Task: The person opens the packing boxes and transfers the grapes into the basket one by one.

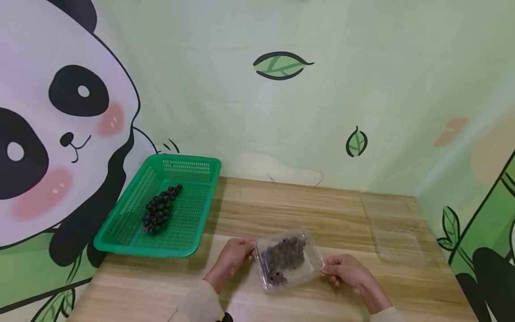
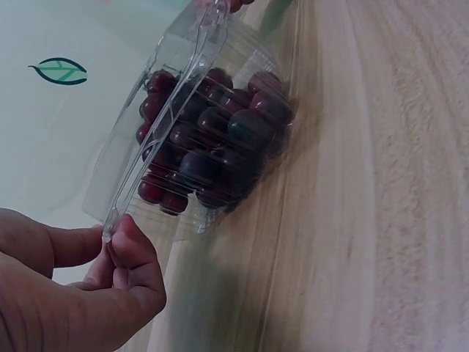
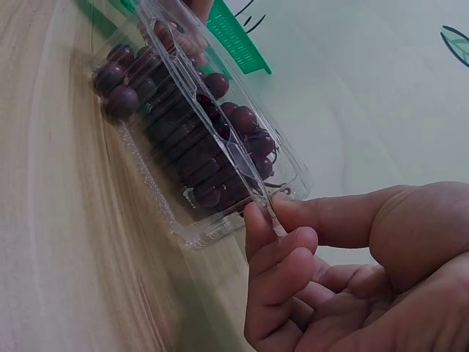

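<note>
A clear plastic clamshell box [image 1: 310, 266] with dark grapes [image 1: 287, 254] inside is between my two hands, its lid down over the fruit. My left hand [image 1: 235, 256] pinches the rim at the box's left side between thumb and fingers. On the opposite side my right hand [image 1: 347, 272] pinches the rim in the same way. The left wrist view shows the thumb and fingers [image 2: 139, 257] on the rim's corner. In the right wrist view the grapes [image 3: 198, 158] press dark against the clear wall. Whether the box's bottom touches the table cannot be told.
A green plastic basket [image 1: 189, 219] stands at the table's left, holding a bunch of dark grapes [image 1: 160, 210]. Another clear plastic box [image 1: 396, 228], lying opened out, is on the right of the wooden table [image 1: 289, 205]. A panda-printed backdrop [image 1: 225, 98] rises behind.
</note>
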### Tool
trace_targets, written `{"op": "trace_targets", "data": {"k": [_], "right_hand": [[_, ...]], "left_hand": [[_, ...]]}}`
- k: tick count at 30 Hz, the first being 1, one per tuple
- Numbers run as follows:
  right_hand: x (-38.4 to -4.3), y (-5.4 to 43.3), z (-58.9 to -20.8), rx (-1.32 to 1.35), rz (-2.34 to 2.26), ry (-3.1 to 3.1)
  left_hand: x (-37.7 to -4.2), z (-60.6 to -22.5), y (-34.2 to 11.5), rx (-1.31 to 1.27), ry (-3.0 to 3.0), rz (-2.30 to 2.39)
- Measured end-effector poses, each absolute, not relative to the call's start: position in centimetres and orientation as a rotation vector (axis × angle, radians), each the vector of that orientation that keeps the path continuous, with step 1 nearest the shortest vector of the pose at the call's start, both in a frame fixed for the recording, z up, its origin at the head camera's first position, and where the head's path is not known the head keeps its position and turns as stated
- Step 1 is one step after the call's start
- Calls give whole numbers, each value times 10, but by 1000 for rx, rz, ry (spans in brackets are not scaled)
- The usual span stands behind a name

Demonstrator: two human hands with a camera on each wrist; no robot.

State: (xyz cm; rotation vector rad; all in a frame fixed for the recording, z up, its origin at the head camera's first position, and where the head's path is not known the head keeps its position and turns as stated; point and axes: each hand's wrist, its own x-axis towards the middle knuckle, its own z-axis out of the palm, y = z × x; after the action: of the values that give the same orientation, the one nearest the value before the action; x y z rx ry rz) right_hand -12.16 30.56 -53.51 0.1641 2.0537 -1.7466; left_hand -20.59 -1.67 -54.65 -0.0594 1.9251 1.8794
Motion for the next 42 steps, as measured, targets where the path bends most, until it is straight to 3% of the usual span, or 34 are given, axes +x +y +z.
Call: {"op": "trace_targets", "data": {"k": [14,42], "right_hand": [[-116,292,-532,146,-1695,2122],[-103,284,-537,130,-1770,2010]], "left_hand": [[-228,-546,-22,-6,1888,1791],[-237,-548,-10,-67,1934,1805]]}}
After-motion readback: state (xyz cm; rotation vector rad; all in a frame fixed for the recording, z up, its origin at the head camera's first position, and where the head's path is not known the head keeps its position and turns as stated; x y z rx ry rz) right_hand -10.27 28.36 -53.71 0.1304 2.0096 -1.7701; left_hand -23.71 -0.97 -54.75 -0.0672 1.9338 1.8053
